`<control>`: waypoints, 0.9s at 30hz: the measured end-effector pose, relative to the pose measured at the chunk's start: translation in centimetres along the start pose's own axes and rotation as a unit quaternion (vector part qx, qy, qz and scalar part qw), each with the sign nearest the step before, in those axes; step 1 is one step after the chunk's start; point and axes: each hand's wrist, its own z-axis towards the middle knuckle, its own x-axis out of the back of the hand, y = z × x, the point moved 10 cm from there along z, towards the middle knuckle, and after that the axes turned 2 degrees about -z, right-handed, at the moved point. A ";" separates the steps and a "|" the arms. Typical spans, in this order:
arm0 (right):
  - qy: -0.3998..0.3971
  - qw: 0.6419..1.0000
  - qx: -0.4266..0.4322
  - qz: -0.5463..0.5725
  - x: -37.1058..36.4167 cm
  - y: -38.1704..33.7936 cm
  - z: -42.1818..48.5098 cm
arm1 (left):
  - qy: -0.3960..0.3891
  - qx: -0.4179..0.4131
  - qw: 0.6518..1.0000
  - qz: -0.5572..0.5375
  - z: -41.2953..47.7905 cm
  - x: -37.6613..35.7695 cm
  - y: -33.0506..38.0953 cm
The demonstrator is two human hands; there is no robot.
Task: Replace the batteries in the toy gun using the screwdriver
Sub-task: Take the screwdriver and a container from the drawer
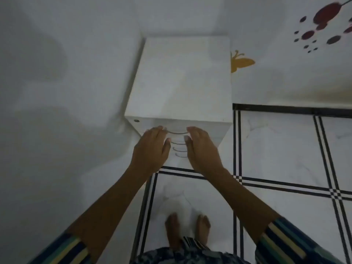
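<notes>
The toy gun, the screwdriver and the batteries are nowhere in view. Judging from where the hands are, they are probably being fetched from the small white chest of drawers [181,79] that stands on the floor against the wall.

The left hand [152,149] and the right hand [202,149] are side by side at the top drawer, one at each end of its thin curved metal handle [177,133]. The fingers [160,128] of both hands are bent towards the drawer front. I cannot tell whether they are hooked round the handle or only rest against it.

The step in hand looks like opening that top drawer, so the task itself has barely begun. To do it well, pull evenly on both ends of the handle and draw straight back, so the drawer does not jam or drag the light chest forward.

Three more curved handles [180,149] sit below, and the arms hide part of them. A small round fitting [136,120] is at the chest's upper left corner.

Around it are a plain white wall [66,73], a yellow butterfly sticker [241,61] and dark red flower stickers [323,14] to the right. The white tiled floor [282,145] has black stripes. The person's bare feet [172,227] stand close in front of the chest, where an opened drawer could meet them. A striped sleeve [282,242] covers the right upper arm.
</notes>
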 end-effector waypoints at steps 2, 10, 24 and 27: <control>-0.016 1.000 0.001 -0.002 -3.0 1.6 1.1 | -0.015 0.000 1.000 -0.012 1.0 -3.0 -1.5; -0.043 0.998 0.012 -0.044 -12.2 7.6 5.7 | -0.065 -0.029 0.997 -0.003 4.4 -14.2 -7.1; 0.029 0.995 0.019 -0.094 -9.7 3.8 1.2 | 0.018 -0.025 0.997 -0.075 1.6 -10.0 -5.8; 0.117 0.988 0.054 -0.090 -6.1 1.8 0.3 | 0.123 -0.026 0.988 -0.090 0.5 -5.9 -5.7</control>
